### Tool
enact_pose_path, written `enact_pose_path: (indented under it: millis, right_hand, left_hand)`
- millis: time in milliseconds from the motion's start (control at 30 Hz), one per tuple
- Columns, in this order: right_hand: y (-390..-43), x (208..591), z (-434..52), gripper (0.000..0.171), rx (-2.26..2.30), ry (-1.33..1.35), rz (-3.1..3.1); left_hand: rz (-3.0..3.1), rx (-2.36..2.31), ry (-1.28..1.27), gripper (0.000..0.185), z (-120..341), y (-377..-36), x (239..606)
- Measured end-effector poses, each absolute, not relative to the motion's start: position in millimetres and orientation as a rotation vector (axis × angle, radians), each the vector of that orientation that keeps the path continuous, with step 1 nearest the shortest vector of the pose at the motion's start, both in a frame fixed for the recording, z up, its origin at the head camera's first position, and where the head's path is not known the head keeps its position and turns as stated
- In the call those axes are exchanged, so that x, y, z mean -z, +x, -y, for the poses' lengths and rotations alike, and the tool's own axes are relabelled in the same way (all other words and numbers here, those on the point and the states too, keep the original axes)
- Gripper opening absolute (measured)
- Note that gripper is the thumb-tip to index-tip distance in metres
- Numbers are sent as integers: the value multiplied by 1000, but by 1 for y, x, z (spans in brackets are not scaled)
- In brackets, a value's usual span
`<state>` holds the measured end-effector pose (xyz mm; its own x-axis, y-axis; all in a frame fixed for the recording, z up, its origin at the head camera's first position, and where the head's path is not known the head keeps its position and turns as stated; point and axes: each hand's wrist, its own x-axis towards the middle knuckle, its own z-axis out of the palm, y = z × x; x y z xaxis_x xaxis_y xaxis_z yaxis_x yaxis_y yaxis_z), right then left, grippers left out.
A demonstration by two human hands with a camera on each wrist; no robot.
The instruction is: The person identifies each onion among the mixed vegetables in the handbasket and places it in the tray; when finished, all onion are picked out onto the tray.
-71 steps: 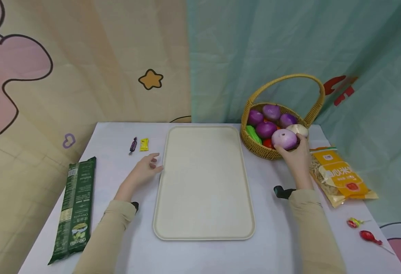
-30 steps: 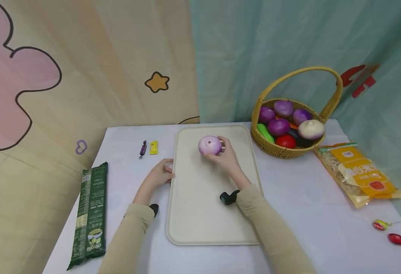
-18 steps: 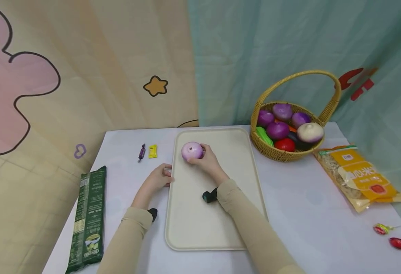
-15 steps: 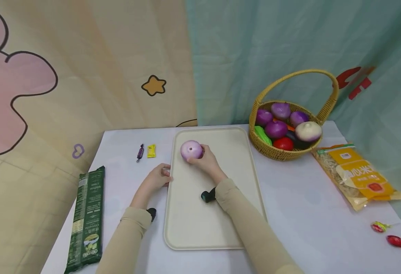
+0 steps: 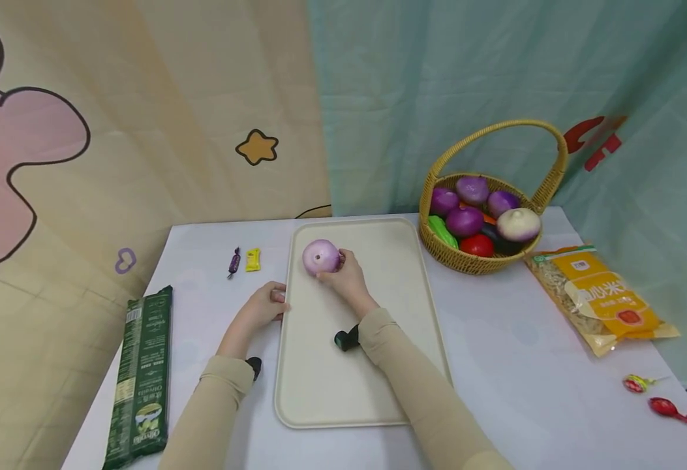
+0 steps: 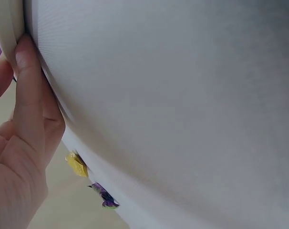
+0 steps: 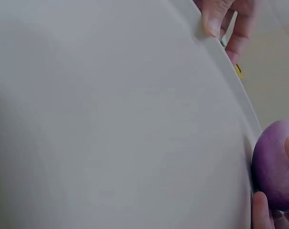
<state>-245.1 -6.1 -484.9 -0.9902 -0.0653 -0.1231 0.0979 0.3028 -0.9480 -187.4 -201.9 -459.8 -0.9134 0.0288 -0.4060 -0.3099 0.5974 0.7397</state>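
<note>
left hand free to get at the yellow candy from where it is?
Probably yes. The left hand only holds the tray rim, and the yellow candy lies on bare table just beyond it, beside the purple candy. Nothing lies between; it must let go first.

Right hand [image 5: 346, 277] curled (thumb showing), left hand [image 5: 263, 307] loosely bent, forearms extended.

I read this as a staged recording set: cartoon-printed backdrop curtains [image 5: 143, 130] hang behind my white bench [image 5: 525, 352] with its wicker basket [image 5: 484, 261].
</note>
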Motion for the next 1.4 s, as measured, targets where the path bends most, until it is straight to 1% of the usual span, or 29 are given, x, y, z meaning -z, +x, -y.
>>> enact_pose_path:
  millis: [200,267,367,533,633,700,767,900,1000,1067,1167,1333,1400]
  right_hand:
    - [-243,474,1,81,1742,74,-2401]
    - [-240,465,-6,77,1718,65,-2423]
    - [-235,449,-25,66,1693,34,-2444]
    - [-226,423,-82,45,1749,-74,-2495]
    - [-222,407,-128,38,1804,-102,-2602]
    - [-220,396,-160,37,1798,-48,-2717]
    - [-219,387,-191,38,1766,58,-2835]
    - [-222,378,-246,45,1771,413,-2915]
    - [-226,383,-275,48,1787,641,-2907]
    - [-229,389,-291,53,1761,735,-2903]
    - [-234,399,-306,63,1728,766,-2872]
    - [-247,410,-314,82,1639,665,-2858]
    - [-251,413,-314,86,1581,637,-2884]
  left_hand:
    - [-2450,-1235,-226,47,202,-189,462]
    - [-2448,-1231,-230,47,202,-189,462]
    - [-2455,-1214,-232,46,201,-188,462]
    - [-2472,-1188,-225,46,202,-185,458]
    - [-2464,-1208,-212,46,203,-184,457]
    - [-2459,-1227,-197,46,204,-183,457]
    - [-2454,-1245,-185,46,205,-184,457]
    - [-2458,-1262,-162,46,204,-185,459]
    - [-2447,-1255,-186,46,204,-184,461]
    - [-2433,-1250,-207,47,203,-182,464]
    - [-2409,-1249,-247,47,202,-180,467]
    - [-2397,-1292,-250,47,201,-184,465]
    - [-2388,-1308,-239,47,203,-186,463]
